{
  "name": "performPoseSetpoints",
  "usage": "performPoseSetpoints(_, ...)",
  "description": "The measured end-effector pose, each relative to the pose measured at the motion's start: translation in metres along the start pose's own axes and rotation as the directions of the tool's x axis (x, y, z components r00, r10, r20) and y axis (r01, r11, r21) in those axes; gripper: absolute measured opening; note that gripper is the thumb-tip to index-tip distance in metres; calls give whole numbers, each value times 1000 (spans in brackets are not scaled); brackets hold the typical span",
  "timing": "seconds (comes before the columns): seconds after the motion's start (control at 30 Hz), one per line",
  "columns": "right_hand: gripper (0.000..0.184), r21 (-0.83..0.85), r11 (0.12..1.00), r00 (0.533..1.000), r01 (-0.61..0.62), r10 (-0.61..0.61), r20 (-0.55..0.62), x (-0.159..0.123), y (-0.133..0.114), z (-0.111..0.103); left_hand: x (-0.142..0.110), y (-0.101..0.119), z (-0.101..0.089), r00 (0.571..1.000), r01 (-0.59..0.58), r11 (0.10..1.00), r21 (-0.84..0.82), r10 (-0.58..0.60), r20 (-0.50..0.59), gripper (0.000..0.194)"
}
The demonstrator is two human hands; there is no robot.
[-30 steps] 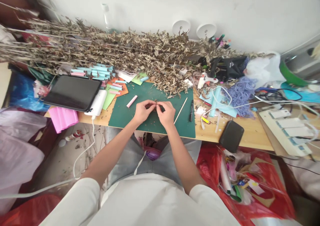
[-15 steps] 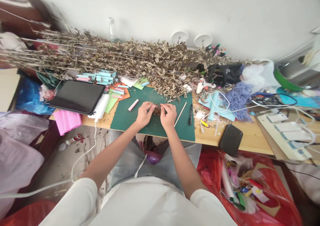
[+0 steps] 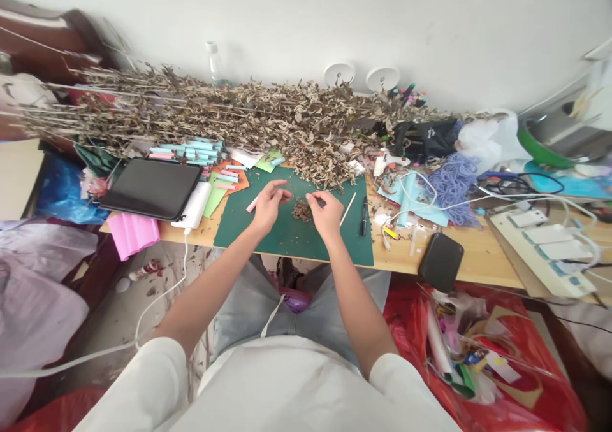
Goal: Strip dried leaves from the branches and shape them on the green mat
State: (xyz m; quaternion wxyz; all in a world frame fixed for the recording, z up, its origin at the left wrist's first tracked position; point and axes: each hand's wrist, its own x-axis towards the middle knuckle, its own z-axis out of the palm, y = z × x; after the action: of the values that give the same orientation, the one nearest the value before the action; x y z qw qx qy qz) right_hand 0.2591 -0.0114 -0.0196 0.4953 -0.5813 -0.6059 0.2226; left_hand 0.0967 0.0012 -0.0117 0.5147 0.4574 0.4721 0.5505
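Observation:
A small heap of crumbled dry leaves lies on the green cutting mat between my hands. On its left, my left hand is raised with fingers apart and nothing visible in them. My right hand is just right of the heap, thumb and fingertips pinched together; whatever may be between them is too small to make out. A pink paper roll lies partly behind my left hand. A thin pale stick and a black pen rest to the right of my right hand.
Dried leafy stalks are heaped along the wall. On the left are a tablet, a white power bank and several blue paper rolls. To the right are a glue gun, purple yarn, a black phone and a power strip.
My left hand has moved up and left from the leaf heap, and its fingers have spread. The heap shows more fully now. My right hand has shifted slightly right, still pinched.

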Motion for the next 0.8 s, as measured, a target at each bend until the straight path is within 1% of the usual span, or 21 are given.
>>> performPoseSetpoints(0.1, 13, -17, 997, 995, -70, 71, 73, 1, -4, -2, -4, 8, 3, 984, 178, 964, -199, -172, 47, 30)
performPoseSetpoints(0.13, 11, -34, 997, 995, -70, 73, 75, -1, -5, -2, -6, 11, 4, 976, 217, 942, -255, -209, 59, 34)
performPoseSetpoints(0.2, 15, -96, 995, 997, -26, 33, 76, -6, -6, -2, -9, 17, 6, 967, 255, 900, -355, -245, 72, 42)
performPoseSetpoints(0.27, 26, -210, 977, 991, 32, -3, 134, -9, -8, -4, -11, 22, 8, 965, 259, 875, -408, -248, 82, 48)
performPoseSetpoints(0.33, 40, -351, 935, 980, 56, 16, 200, -9, -11, -6, -12, 25, 9, 967, 253, 882, -397, -239, 85, 52)
performPoseSetpoints(0.4, 46, -449, 890, 972, 73, 37, 233, -8, -15, -9, -12, 27, 10, 975, 223, 902, -369, -213, 70, 53)
performPoseSetpoints(0.43, 45, -460, 884, 972, 78, 35, 231, -7, -18, -11, -11, 28, 12, 979, 202, 909, -364, -193, 61, 54)
performPoseSetpoints(0.5, 45, -404, 911, 979, 79, 6, 204, -7, -25, -13, -11, 29, 15, 985, 170, 909, -381, -162, 51, 57)
performPoseSetpoints(0.57, 54, -300, 949, 985, 100, -50, 168, -10, -35, -12, -10, 31, 21, 984, 177, 887, -426, -167, 61, 64)
performPoseSetpoints(0.6, 59, -249, 959, 982, 135, -95, 166, -12, -41, -10, -10, 32, 25, 981, 192, 874, -446, -180, 69, 67)
performPoseSetpoints(0.63, 62, -215, 958, 971, 188, -149, 185, -15, -46, -8, -9, 33, 29, 979, 203, 863, -463, -191, 74, 70)
performPoseSetpoints(0.67, 64, -197, 947, 951, 252, -205, 233, -18, -50, -5, -8, 35, 33, 977, 211, 856, -471, -197, 79, 71)
performPoseSetpoints(0.7, 63, -191, 930, 919, 313, -246, 308, -20, -52, -1, -7, 36, 37, 977, 214, 858, -467, -194, 91, 72)
performPoseSetpoints(0.73, 62, -209, 918, 898, 337, -246, 365, -21, -53, 1, -5, 37, 40, 977, 212, 870, -445, -182, 110, 71)
performPoseSetpoints(0.77, 62, -251, 913, 897, 321, -209, 390, -20, -53, 3, -2, 37, 42, 980, 193, 895, -402, -155, 127, 71)
performPoseSetpoints(0.8, 63, -314, 913, 920, 261, -137, 367, -19, -52, 4, 0, 36, 43, 984, 151, 932, -329, -111, 137, 70)
